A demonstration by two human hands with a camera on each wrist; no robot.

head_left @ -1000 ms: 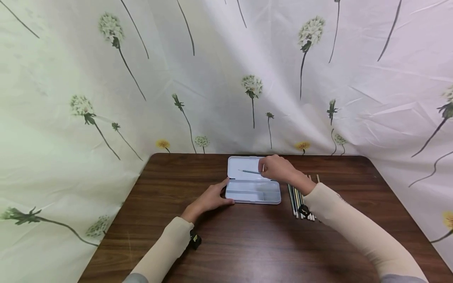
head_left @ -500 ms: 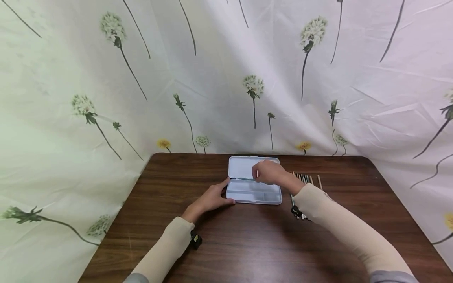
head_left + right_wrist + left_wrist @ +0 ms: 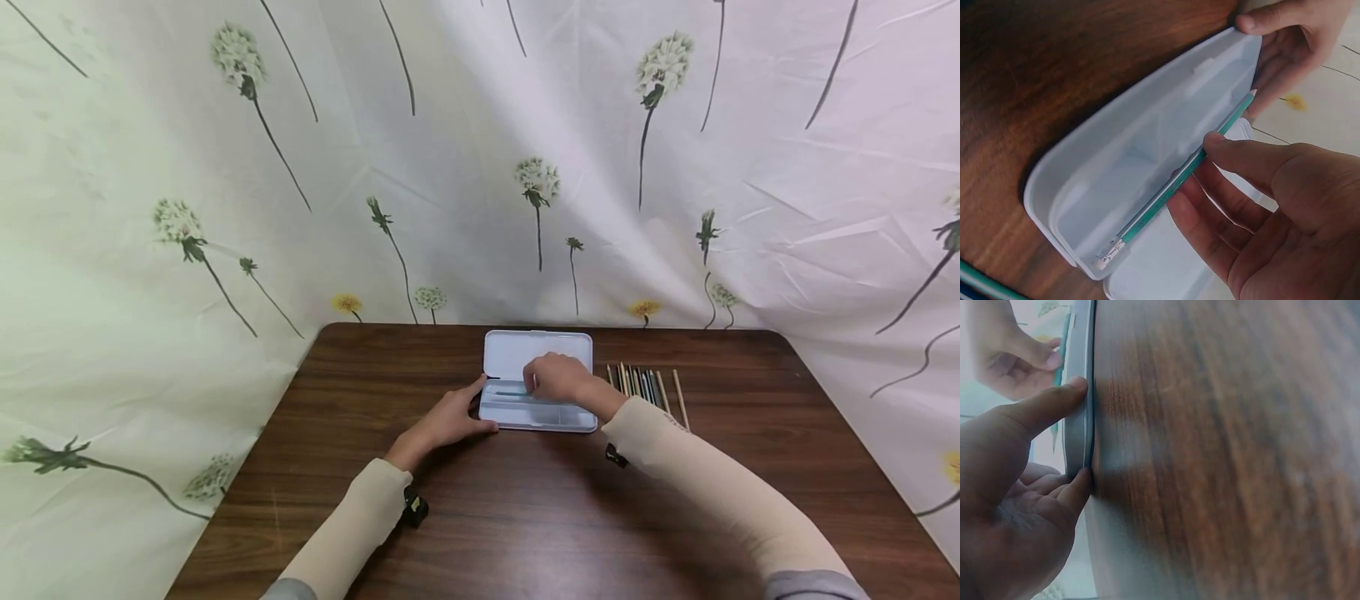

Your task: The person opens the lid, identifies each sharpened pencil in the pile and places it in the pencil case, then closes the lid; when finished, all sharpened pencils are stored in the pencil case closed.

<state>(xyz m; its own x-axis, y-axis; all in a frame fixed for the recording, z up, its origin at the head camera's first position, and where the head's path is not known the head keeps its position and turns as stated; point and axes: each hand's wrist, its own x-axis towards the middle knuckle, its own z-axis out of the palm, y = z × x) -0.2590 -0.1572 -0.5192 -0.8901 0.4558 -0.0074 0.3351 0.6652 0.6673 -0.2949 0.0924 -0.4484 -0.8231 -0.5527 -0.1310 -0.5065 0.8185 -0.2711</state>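
Note:
A white plastic pencil case [image 3: 537,428] lies open on the table, its lid [image 3: 513,354] folded back flat and its tray divided into compartments. My left hand [image 3: 447,417] grips the case's left end, thumb at the front corner and fingers at the back. Between thumb and fingertips my right hand [image 3: 1291,212] pinches a green pencil [image 3: 1157,200] with a white eraser end. The pencil is over the long back compartment, tip pointing left, lengthwise with the tray. In the left wrist view, thumb and fingers press the case's side wall [image 3: 1075,440].
To the right of the case lie several pencils [image 3: 637,382], partly behind the right forearm. A plain wooden-looking pencil [image 3: 681,402] lies a bit apart at their right. Behind the brown wooden table [image 3: 480,517] hangs a white cloth [image 3: 465,208] with dandelion prints.
My right hand has come down and toward me from over the lid, bringing the green pencil to the back compartment. The left hand stays at the case's left end.

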